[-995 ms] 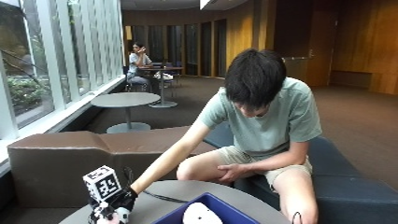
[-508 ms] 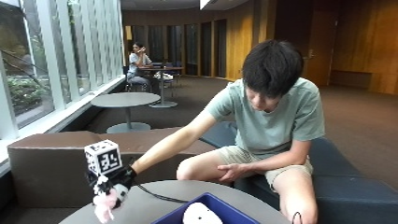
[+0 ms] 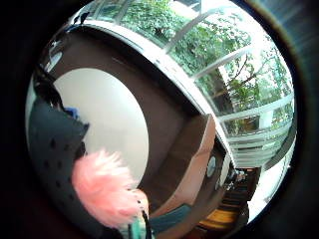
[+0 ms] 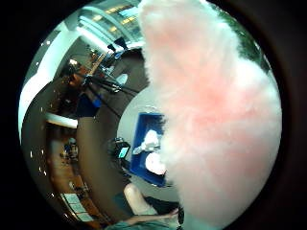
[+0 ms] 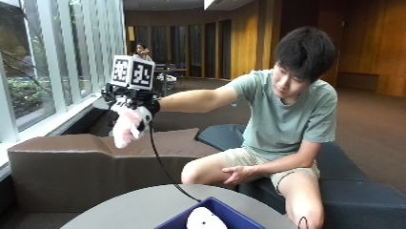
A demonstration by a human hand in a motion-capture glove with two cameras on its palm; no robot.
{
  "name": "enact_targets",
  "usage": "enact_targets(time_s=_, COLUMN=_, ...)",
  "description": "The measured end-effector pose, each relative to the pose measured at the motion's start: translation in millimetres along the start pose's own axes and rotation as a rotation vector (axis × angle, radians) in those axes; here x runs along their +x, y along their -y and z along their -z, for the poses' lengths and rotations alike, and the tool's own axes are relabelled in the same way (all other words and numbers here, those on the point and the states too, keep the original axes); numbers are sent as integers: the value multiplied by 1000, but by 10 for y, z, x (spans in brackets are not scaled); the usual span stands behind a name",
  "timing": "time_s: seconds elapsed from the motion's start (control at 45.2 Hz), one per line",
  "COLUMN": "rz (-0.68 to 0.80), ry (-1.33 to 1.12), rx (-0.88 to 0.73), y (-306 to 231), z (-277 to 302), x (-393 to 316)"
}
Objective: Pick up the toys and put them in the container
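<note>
- My gloved right hand is raised high in the air, arm stretched out to my side at about shoulder height, well above the desk.
- Its fingers are curled round a fluffy pink toy, which hangs down from the hand.
- From the thumb-side palm view, the pink toy fills most of what I see, pressed close against the palm.
- From the little-finger-side palm view, a tuft of the same pink fluff pokes out beside the dark dotted glove.
- Far below the hand, in the thumb-side view, the blue container sits on the round pale desk, with white toys already lying inside it.
- In the outside view only a corner of the blue container shows on the near part of the desk, with one white toy in it.
- The pink toy is well apart from the container, up and off to one side of it.
- My bare left hand rests on my knee as I sit on a dark bench behind the desk.
- A brown upholstered seat stands beneath the raised hand, with tall windows behind it.
</note>
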State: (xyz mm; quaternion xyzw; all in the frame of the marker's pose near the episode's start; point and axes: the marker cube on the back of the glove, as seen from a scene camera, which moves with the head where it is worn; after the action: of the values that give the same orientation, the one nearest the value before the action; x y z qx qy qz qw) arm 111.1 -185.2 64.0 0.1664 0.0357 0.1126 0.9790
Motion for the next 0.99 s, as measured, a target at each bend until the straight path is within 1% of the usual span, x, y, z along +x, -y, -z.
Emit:
enact_targets(time_s=0.088, rz=46, ry=41, rx=18, y=-57, z=255, x=-525)
enact_targets(time_s=0.155, rz=86, ry=75, rx=23, y=-89, z=330, x=-929)
enact_targets(time_s=0.309, rz=169, ry=89, rx=0, y=-210, z=215, x=-1720)
enact_targets(time_s=0.442, rz=212, ry=89, rx=-22, y=-285, z=57, x=-2233)
enact_targets(time_s=0.597, rz=203, ry=98, rx=-60, y=-226, z=-82, x=-2503)
enact_targets(time_s=0.884, rz=164, ry=109, rx=-217, y=-251, z=-453, x=-2585)
enact_targets(time_s=0.928, rz=154, ry=114, rx=-260, y=-279, z=-534, x=-2589)
enact_targets(time_s=0.995, rz=148, ry=125, rx=-383, y=-326, z=-704, x=-2599)
